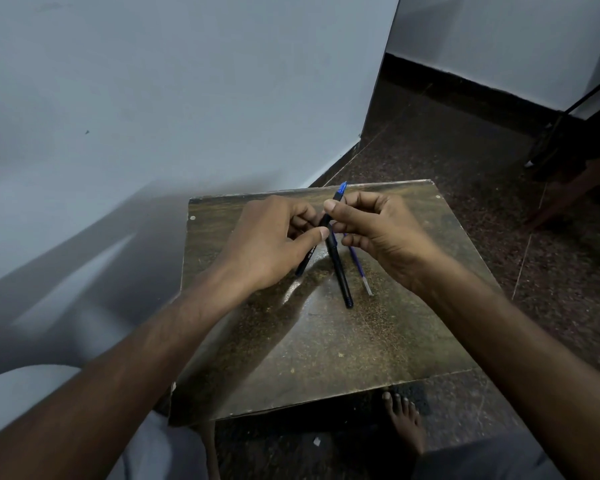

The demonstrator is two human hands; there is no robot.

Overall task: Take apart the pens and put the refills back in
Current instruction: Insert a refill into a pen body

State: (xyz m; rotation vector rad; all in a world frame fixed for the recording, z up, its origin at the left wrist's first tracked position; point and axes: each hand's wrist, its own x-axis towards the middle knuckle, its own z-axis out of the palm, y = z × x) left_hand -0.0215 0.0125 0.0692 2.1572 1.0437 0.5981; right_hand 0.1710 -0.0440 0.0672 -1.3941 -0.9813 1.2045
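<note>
Over the far half of a small brown table point(326, 341), both hands hold one black pen point(338, 271) with a blue tip that points away from me. My left hand point(274, 237) pinches the barrel with thumb and fingers. My right hand point(378, 230) grips the upper part just below the blue tip. A second black pen barrel point(305, 263) lies on the table, partly hidden under my left hand. A thin blue refill point(361, 271) with a clear end lies on the table to the right of the held pen.
A pale wall runs along the left and turns a corner behind the table. Dark speckled floor lies to the right, with a wooden furniture leg point(568, 195) at far right. My bare foot point(406, 420) rests under the table's near edge.
</note>
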